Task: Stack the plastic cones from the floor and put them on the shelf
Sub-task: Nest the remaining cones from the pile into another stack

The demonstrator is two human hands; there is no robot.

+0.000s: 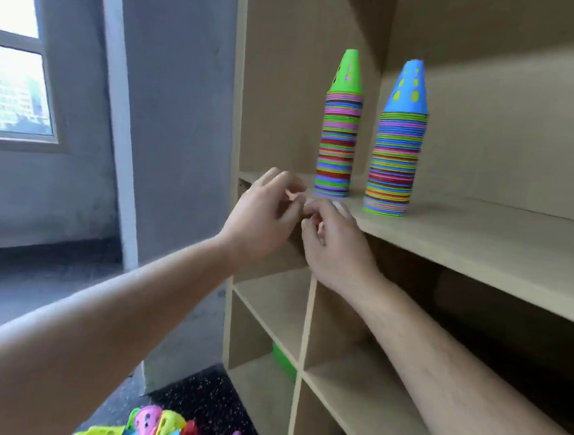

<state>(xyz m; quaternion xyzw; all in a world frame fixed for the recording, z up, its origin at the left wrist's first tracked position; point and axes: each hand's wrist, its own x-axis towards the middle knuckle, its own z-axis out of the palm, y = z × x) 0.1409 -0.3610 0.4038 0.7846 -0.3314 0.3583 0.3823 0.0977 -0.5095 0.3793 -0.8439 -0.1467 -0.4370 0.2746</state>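
Left hand (265, 215) and right hand (336, 247) hold nothing, fingers loosely curled, at the shelf (464, 255) edge.
Green-topped stack (339, 135) and blue-topped stack (398, 150) stand on it; loose cones (159, 430) lie on the floor (196, 392). Best to nest those squarely, then carry them by the base.

Both forearms are stretching forward; the left hand (265, 215) and right hand (336, 245) are touching at the fingertips, fingers curling inward, grip blurred.
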